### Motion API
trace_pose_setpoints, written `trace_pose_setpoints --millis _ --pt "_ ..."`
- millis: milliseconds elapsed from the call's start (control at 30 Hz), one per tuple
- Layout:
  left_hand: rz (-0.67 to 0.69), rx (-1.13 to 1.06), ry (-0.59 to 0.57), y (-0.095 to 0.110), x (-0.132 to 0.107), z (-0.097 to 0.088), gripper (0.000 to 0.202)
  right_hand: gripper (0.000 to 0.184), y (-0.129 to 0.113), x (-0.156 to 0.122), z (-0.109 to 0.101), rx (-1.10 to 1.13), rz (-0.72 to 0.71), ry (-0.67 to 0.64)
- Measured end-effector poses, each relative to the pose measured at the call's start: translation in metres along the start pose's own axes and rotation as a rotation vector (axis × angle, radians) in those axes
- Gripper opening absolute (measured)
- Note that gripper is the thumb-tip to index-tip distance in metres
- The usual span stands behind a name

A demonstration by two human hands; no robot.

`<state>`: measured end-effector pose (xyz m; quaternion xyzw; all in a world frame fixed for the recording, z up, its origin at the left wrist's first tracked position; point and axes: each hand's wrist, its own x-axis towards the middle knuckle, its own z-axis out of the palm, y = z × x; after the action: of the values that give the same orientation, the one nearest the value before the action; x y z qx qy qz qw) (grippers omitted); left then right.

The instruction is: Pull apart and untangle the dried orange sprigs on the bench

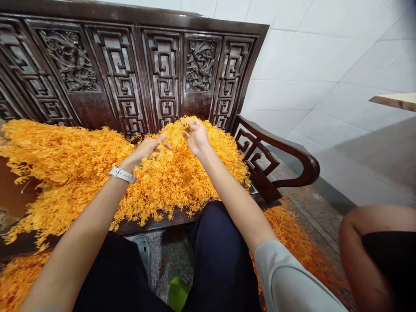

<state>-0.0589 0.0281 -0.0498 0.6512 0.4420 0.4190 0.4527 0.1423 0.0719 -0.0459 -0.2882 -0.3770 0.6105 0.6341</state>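
Note:
A large heap of orange curly plastic-looking pieces (182, 173), many joined in loopy strands, covers the seat of a carved wooden bench. My right hand (197, 136) is raised over the heap's top, thumb and fingers pinched on a small orange piece. To its left, my left hand (146, 149), with a light watch strap (122, 174) at the wrist, is curled round an orange strand (151, 161) that hangs below the palm. Its thumb and a finger point toward my right hand. The exact shape of the held pieces is blurred.
The bench's dark carved backrest (165, 65) rises behind the heap, and its curved armrest (292, 160) stands at the right. More orange pieces (292, 238) lie on the floor. Another person's bare knee (360, 225) is at the far right. A wooden board edge (396, 102) juts in above.

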Motion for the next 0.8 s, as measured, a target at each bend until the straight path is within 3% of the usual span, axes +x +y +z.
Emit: trace_pose_setpoints --millis 100,167,267,367,433,533,633,700,733,800 --pt "-0.104 0.115 -0.146 0.003 -0.014 0.000 0.041 0.010 -0.009 0.010 -0.012 0.006 0.010 0.101" --pt "-0.107 0.156 -0.179 0.004 -0.023 -0.007 0.041 0.009 -0.019 0.018 -0.031 0.019 -0.034 0.195" --pt "-0.117 0.118 -0.095 0.002 -0.030 -0.022 0.042 0.011 -0.030 0.023 -0.067 0.003 -0.192 0.321" --pt "-0.099 0.020 0.044 -0.005 -0.030 -0.031 0.037 0.018 -0.026 0.017 -0.084 -0.155 -0.212 0.336" --pt "-0.081 -0.012 0.084 -0.008 -0.028 -0.030 0.031 0.018 -0.016 0.011 -0.082 -0.343 -0.206 0.290" --pt "-0.072 -0.061 0.126 -0.007 -0.024 -0.020 0.029 0.026 0.000 0.008 -0.069 -0.542 -0.319 0.225" --pt "-0.061 -0.087 0.149 0.001 -0.022 -0.007 0.034 0.014 0.009 0.010 -0.061 -0.620 -0.363 0.254" --pt "-0.048 -0.090 0.153 0.004 -0.020 0.000 0.036 0.036 0.012 0.010 -0.058 -0.644 -0.371 0.288" --pt "-0.040 -0.086 0.157 0.005 -0.019 0.003 0.038 0.040 0.013 0.008 -0.055 -0.635 -0.381 0.273" --pt "-0.005 -0.049 0.184 0.003 -0.017 0.008 0.043 0.026 0.013 0.003 -0.045 -0.567 -0.358 0.145"
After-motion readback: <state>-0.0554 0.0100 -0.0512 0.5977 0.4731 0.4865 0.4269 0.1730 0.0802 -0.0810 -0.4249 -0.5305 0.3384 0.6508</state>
